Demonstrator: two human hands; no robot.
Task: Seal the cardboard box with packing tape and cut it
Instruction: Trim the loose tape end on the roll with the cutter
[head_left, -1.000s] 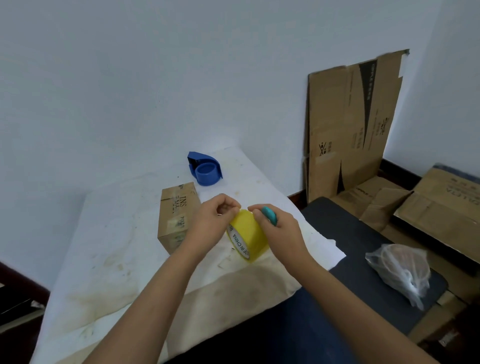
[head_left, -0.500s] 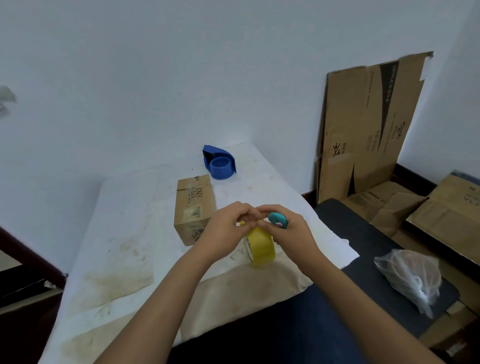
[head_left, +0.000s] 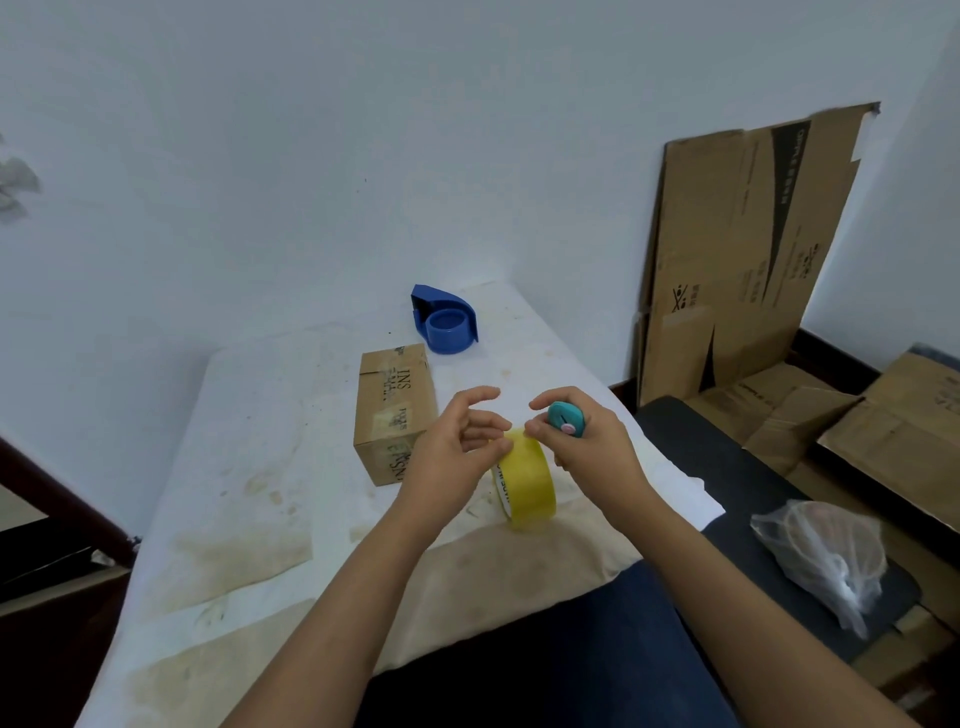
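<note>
Head view showed the yellow packing tape roll (head_left: 527, 480) standing on edge between both hands above the counter (head_left: 249, 467), the left hand (head_left: 454, 452) with fingers loosely apart picking at the roll's top, the right hand (head_left: 587, 447) steadying it while curled around a teal cutter (head_left: 566, 415). The cardboard box (head_left: 395, 410) lay just beyond and left of the left hand (the nearer one), long axis running away from the person. A blue dispenser (head_left: 444, 325) sat near the white wall, flattened cartons (head_left: 737, 244) leaning to the right.
</note>
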